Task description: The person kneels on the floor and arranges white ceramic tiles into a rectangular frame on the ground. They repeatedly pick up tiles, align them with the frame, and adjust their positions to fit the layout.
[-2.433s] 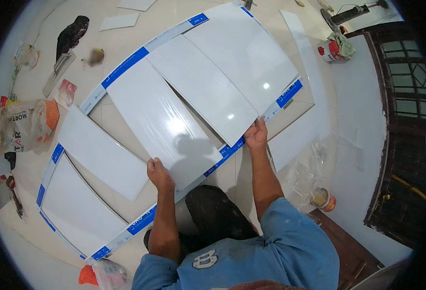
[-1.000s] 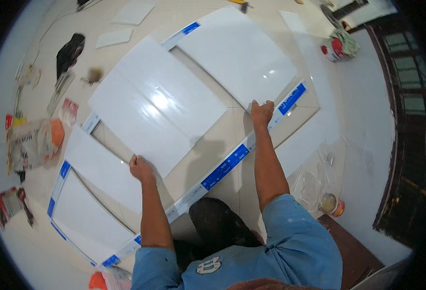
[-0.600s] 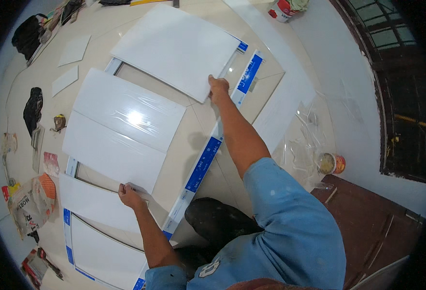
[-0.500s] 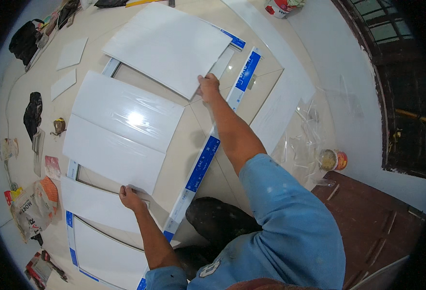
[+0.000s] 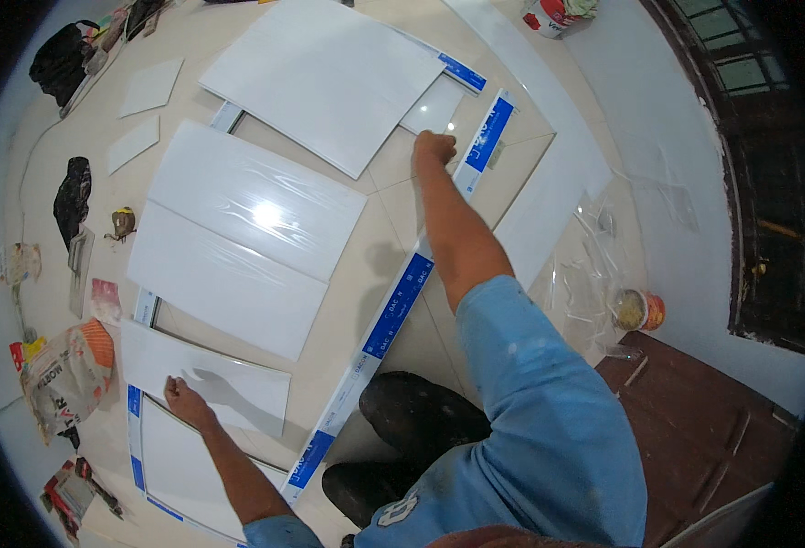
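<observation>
Above the narrow white panel [image 5: 238,388] at lower left, my left hand [image 5: 184,400] is closed with its fingers curled; its shadow falls on the panel and I see nothing in it. My right hand [image 5: 434,148] is also closed, beside a small glossy white piece [image 5: 432,108] and the right edge of the large white panel [image 5: 320,82]. No object shows in it. Between the hands lie the middle white panels [image 5: 247,224], with wrinkled clear film on the upper one. A long white strip with blue film [image 5: 401,301] runs diagonally on the right.
White frame strips underlie the panels on the tiled floor. Farther right are a white board [image 5: 549,210], crumpled clear plastic [image 5: 594,265] and a tin [image 5: 638,310]. At left lie a printed bag [image 5: 69,374], small white offcuts [image 5: 151,89] and a black pouch [image 5: 74,201].
My right hand has let go of the large panel's corner and moved away to the right. My left hand has left the middle panel's lower edge and moved left and down.
</observation>
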{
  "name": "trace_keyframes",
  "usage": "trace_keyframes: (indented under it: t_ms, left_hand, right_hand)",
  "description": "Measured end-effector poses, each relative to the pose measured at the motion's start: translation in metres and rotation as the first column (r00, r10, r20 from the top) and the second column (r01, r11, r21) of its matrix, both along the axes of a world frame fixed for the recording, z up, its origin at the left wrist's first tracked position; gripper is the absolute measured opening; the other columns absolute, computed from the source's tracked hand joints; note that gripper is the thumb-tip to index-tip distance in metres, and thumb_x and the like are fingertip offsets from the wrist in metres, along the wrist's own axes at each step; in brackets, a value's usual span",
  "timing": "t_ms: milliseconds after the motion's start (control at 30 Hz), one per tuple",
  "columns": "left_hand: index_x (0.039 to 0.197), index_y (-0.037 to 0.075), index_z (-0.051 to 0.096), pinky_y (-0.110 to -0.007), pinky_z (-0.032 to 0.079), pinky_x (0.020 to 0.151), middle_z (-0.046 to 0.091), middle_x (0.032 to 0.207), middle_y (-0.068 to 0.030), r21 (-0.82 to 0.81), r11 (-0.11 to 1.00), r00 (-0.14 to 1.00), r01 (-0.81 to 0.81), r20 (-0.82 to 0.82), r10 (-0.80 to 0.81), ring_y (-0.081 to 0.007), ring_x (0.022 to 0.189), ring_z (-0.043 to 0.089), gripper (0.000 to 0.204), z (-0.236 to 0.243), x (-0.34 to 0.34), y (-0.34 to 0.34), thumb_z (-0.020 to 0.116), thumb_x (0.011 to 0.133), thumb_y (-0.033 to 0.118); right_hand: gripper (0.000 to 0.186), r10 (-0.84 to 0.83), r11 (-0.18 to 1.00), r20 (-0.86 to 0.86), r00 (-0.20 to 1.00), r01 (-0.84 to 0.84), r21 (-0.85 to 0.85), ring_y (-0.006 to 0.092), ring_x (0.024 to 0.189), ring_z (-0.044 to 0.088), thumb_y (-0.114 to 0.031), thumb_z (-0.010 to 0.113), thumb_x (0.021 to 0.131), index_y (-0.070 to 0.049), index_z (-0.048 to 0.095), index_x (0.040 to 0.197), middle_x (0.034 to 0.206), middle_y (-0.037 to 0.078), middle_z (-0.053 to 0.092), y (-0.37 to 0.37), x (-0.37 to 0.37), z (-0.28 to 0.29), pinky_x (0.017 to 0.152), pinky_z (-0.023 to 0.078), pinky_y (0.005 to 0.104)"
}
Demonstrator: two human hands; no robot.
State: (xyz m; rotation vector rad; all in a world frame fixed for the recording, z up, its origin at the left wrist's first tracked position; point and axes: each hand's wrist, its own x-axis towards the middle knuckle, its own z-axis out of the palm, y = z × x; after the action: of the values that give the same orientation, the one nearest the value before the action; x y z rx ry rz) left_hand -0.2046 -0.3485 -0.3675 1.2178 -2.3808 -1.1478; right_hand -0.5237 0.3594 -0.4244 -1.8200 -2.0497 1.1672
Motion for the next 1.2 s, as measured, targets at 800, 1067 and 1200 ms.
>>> trace_keyframes:
  t_ms: [800, 1067, 1200]
  left_hand:
    - [0.151, -0.006, 0.045, -0.044, 0.033, 0.125, 0.048, 0.155, -0.0291, -0.283, 0.744, 0.758, 0.605, 0.489, -0.431, -0.0395, 0.148, 0.043, 0.074, -0.038, -0.1, -0.136, 0.07, 0.086, 0.017]
    - [0.153, -0.004, 0.044, -0.051, 0.034, 0.122, 0.049, 0.151, -0.0326, -0.458, 0.888, 0.973, 0.032, 0.216, 0.076, -0.0489, 0.142, 0.045, 0.075, -0.003, 0.041, 0.001, 0.073, 0.091, 0.029]
    - [0.147, -0.004, 0.053, -0.048, 0.046, 0.11, 0.065, 0.132, -0.0295, -0.161, 0.939, 0.92, -0.305, 0.204, 0.334, -0.0408, 0.122, 0.062, 0.064, -0.001, 0.107, 0.029, 0.071, 0.093, 0.025]
  right_hand:
    - [0.027, 0.666, -0.147, 0.739, 0.101, -0.954, 0.263, 0.0306, 0.071, 0.073, -0.035, 0.079, 0.087, -0.008, 0.076, 0.091, 0.086, 0.011, 0.077, 0.086, -0.047, -0.08, 0.062, 0.056, 0.0456]
    - [0.041, 0.823, 0.499, -0.299, 0.484, -0.866, -0.028, 0.0204, 0.097, 0.069, -0.015, 0.068, 0.099, 0.003, 0.063, 0.136, 0.118, 0.013, 0.071, -0.092, 0.08, 0.012, 0.076, 0.06, 0.0341]
    - [0.036, 0.841, -0.075, -0.539, 0.036, -0.98, -0.183, 0.0245, 0.112, 0.069, -0.014, 0.064, 0.104, 0.0, 0.062, 0.137, 0.123, 0.014, 0.071, -0.267, 0.192, 0.057, 0.091, 0.06, 0.0354]
